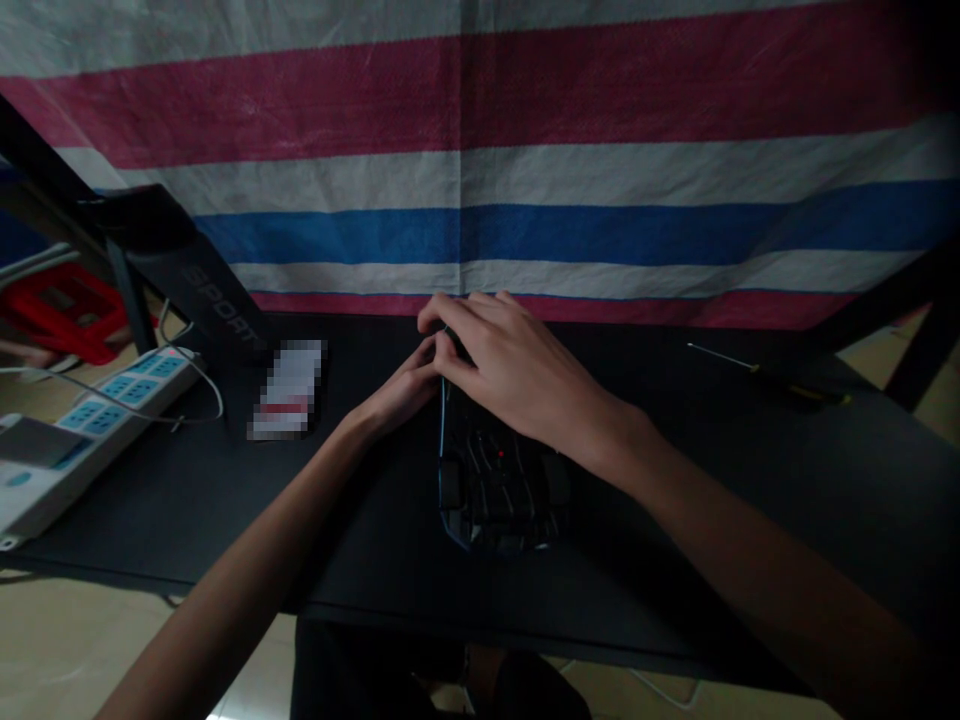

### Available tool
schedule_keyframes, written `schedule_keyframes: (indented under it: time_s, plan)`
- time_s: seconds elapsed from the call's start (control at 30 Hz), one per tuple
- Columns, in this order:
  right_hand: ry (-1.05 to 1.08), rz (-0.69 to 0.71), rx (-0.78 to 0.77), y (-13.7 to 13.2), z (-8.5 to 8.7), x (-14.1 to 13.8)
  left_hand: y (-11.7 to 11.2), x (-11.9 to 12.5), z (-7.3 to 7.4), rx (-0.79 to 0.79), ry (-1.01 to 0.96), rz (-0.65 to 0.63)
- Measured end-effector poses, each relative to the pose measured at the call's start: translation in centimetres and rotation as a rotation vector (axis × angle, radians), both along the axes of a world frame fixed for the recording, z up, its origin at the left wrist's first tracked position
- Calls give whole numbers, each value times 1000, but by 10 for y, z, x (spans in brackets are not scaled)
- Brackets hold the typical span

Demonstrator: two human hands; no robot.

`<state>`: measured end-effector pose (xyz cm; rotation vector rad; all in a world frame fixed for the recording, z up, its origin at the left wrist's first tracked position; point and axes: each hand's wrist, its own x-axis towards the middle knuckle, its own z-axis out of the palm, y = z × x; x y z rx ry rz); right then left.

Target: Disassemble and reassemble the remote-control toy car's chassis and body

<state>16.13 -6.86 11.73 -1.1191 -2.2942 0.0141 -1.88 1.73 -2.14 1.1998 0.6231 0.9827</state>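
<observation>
A dark toy car [504, 490] with blue edges lies wheels-up on the black table, its underside facing me and a small red light showing near the middle. My left hand [409, 385] grips the far left edge of the car, its fingertips partly hidden behind my other hand. Over the far end of the car, my right hand [499, 355] is bent, with thumb and index finger closed together near the left edge. Something thin seems to be between them, too small and dim to name. The far end of the car is covered by this hand.
On the right lies a screwdriver [799, 385] with a black and yellow handle. To the left are a blurred-out flat item [289, 390], a white power strip [112, 410] with cables, and a dark padded post marked SPORT [202, 285]. A striped sheet [600, 230] hangs behind the table [360, 560].
</observation>
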Motion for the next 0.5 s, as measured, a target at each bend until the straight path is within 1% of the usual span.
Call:
schedule_keyframes:
  time_s: [0.03, 0.13, 0.27, 0.37, 0.47, 0.5]
  plan:
    - [2, 4, 2, 0, 0, 0, 0, -1, 0, -2, 4, -5]
    - [-27, -51, -37, 1, 0, 0, 0, -1, 1, -9, -2, -45]
    - [-4, -1, -5, 2, -1, 1, 0, -1, 1, -5, -10, -29]
    - [-31, -59, -32, 2, -1, 2, 0, 0, 1, -3, -12, -50]
    - [-21, 6, -26, 0, 0, 1, 0, 1, 2, 22, -21, -46]
    - [-19, -1, -27, -1, 1, 1, 0, 1, 2, 23, -17, -48]
